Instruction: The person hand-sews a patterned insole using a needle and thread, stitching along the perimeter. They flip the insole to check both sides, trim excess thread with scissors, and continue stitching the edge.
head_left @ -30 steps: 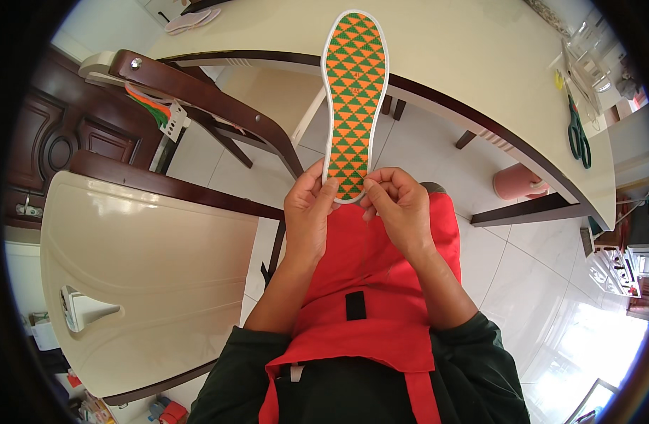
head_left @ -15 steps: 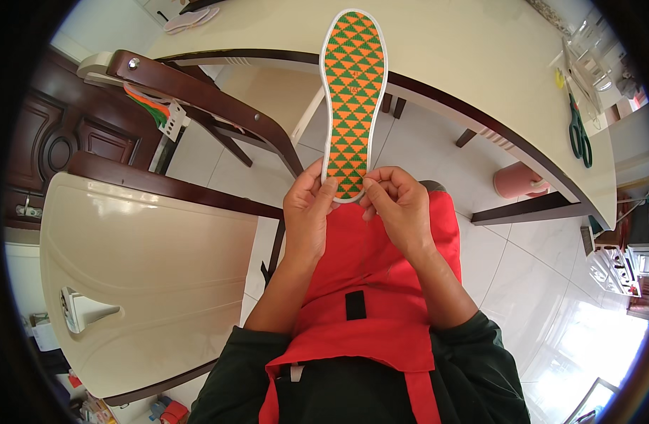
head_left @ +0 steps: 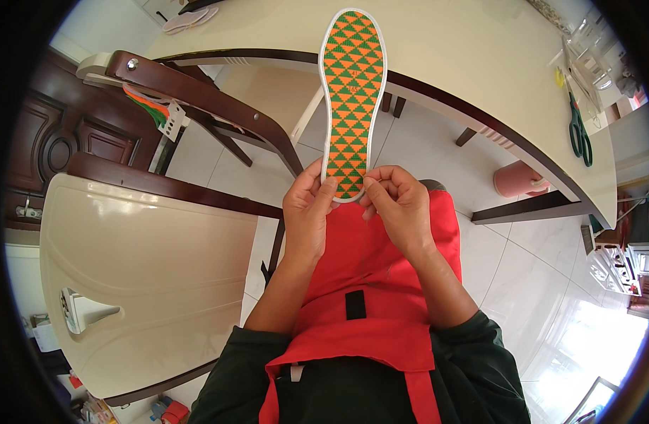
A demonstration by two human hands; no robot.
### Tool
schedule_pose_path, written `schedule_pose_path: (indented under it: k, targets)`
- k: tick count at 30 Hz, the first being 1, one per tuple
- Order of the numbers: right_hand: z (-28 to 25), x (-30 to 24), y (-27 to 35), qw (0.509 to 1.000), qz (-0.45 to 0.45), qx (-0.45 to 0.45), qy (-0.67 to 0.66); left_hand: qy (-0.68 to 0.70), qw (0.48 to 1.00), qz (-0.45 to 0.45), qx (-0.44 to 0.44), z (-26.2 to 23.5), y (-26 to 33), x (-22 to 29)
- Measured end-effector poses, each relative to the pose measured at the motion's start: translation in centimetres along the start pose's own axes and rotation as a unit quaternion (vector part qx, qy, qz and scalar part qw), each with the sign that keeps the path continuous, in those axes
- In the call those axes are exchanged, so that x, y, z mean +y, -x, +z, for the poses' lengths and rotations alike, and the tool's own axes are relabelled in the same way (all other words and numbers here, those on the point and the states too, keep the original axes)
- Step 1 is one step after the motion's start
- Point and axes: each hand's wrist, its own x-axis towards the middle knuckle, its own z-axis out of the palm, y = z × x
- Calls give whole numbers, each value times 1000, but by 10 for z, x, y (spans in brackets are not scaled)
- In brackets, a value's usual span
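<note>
Both hands meet at the near end of a long shoe insole (head_left: 353,92), patterned in orange and green triangles with a white edge, which stands up and away from the person, its far tip over the cream table (head_left: 466,63). The left hand (head_left: 307,212) grasps the heel end from the left, thumb laid on the patterned face and fingers behind; the right hand (head_left: 399,205) pinches the same end from the right, thumb and forefinger closed at the white rim. Whether anything thin, such as a thread or needle, sits in that pinch is too small to tell. The work looks like fine handling of the heel edge, and doing it well probably means keeping the 2 grips close together so the flexible sole does not flop, with the left hand as the steady anchor and the right doing the small moves. Holding the insole above the red apron (head_left: 367,283) keeps the edge in plain sight; tilting it too far would likely hide the rim behind the thumbs. Green-handled scissors (head_left: 577,131) lie on the far right of the table, well apart from both hands, and a cream-seated chair (head_left: 148,275) stands near left.
</note>
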Motion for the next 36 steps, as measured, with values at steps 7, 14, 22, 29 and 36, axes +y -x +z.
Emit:
schedule_pose_path:
  k: [7,14,22,29,36]
  targets:
    - [1,-1,0,1000,-1,3,8,3,1000,-1,2,1,1,1]
    - [2,-3,1,1000,-1,9,19,-8,1000,0,1,-1,1,0]
    - [2,-4,1,994,-36,41,97,-5,1000,0,1,0,1,1]
    - [4,-2,-1,956,-157,86,235,-7,1000,4,8,2,0,0]
    - [4,-3,-3,864,-306,124,381,-16,1000,3,14,1,0,1]
